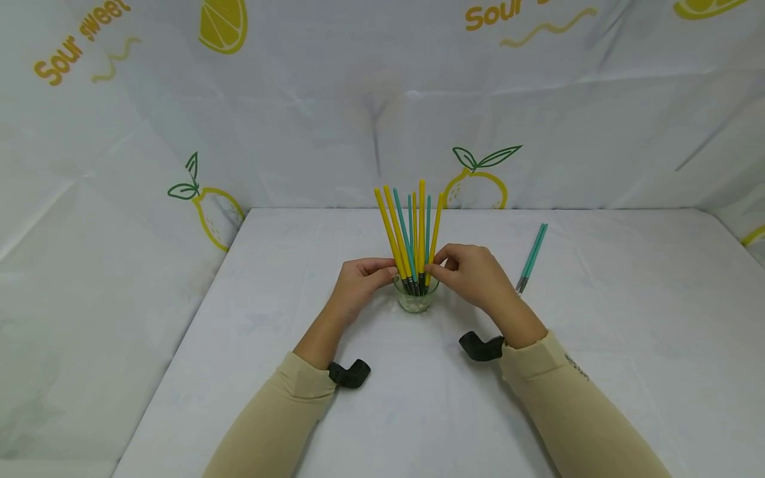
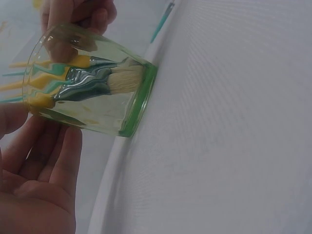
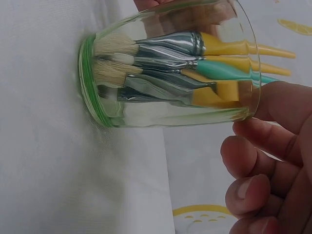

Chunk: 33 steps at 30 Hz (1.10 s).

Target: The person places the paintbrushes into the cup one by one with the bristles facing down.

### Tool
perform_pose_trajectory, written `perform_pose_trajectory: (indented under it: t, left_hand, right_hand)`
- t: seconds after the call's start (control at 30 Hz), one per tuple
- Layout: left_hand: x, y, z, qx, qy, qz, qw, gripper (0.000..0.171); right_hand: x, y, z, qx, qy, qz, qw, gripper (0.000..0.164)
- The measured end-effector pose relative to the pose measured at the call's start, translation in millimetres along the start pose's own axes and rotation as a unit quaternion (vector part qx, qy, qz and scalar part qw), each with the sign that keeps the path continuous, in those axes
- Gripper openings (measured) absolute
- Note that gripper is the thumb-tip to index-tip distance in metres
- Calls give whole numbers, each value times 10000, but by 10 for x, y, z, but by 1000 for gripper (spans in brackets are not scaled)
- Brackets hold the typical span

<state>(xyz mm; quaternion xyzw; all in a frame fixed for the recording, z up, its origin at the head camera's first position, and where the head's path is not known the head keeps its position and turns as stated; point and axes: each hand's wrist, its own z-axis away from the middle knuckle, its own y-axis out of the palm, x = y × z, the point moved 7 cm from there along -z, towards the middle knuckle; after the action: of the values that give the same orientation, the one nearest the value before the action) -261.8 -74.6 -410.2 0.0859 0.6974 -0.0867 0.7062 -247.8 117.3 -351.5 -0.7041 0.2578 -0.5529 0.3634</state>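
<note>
A clear glass cup [image 1: 414, 305] with a greenish base stands upright on the table, holding several yellow and teal paintbrushes [image 2: 105, 80], bristles down. At its left rim my left hand [image 1: 354, 287] holds the glass, with thumb and fingertips against its side. On the opposite side, my right hand [image 1: 478, 273] pinches the rightmost yellow paintbrush [image 1: 438, 219] low on its handle, close to the rim. The right wrist view shows the pale bristles [image 3: 114, 53] inside the glass, near its bottom. The other fingers of my right hand are curled loosely outside the glass.
Two teal paintbrushes [image 1: 533, 255] lie side by side on the white-covered table [image 1: 633, 318], beyond my right wrist. A white curtain [image 1: 323, 133] with lemon prints hangs behind the table. Dark wrist mounts [image 1: 351, 374] sit on both wrists.
</note>
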Motion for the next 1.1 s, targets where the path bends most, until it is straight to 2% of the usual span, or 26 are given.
perform_pose_trajectory:
  t: [0.33, 0.53, 0.73, 0.9, 1.1]
  left_hand:
    - [-15, 7, 15, 29, 7, -9, 10000, 29]
    - [-5, 4, 11, -16, -24, -24, 10000, 28]
    - [3, 5, 8, 0, -85, -9, 10000, 29]
    - [2, 5, 12, -11, -107, -29, 9999, 28]
    - [9, 4, 13, -16, -117, -9, 9999, 27]
  right_hand:
    - [-10, -42, 2, 41, 16, -48, 10000, 23]
    - [-125, -201, 0, -123, 278, -121, 9995, 28]
    - [-416, -525, 39, -495, 769, -215, 9956, 40]
    - [-752, -791, 109, -835, 1347, -262, 9870, 48]
    - [-1134, -927, 196, -897, 1973, -366, 9755, 51]
